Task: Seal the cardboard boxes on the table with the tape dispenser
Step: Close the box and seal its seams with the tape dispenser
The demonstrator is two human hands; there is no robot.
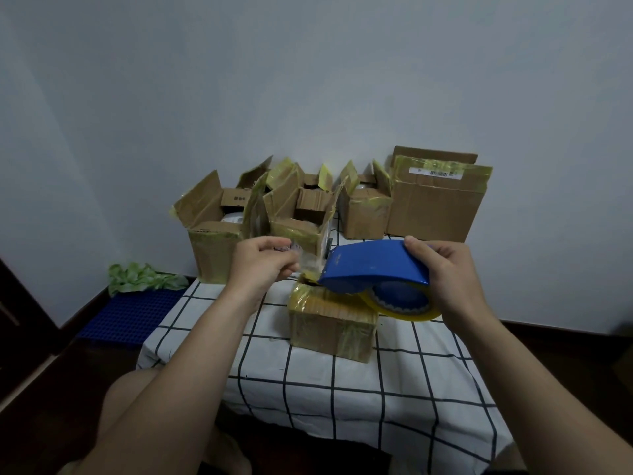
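Right hand (pixel 445 275) gripping blue tape dispenser (pixel 373 265) at frame centre, left hand (pixel 260 262) pinching its clear tape end (pixel 310 262), small closed box (pixel 332 323) just below on bench (pixel 342 389)

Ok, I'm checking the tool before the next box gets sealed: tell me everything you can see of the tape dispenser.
The tape dispenser is a glossy blue curved shell carrying a roll of yellowish clear tape on a blue hub at its right end. The right hand grips that end from above. It hangs tilted over the small closed box, left tip lowest, near the box's far corner. The left hand seems to pinch the clear tape strip drawn from that tip.
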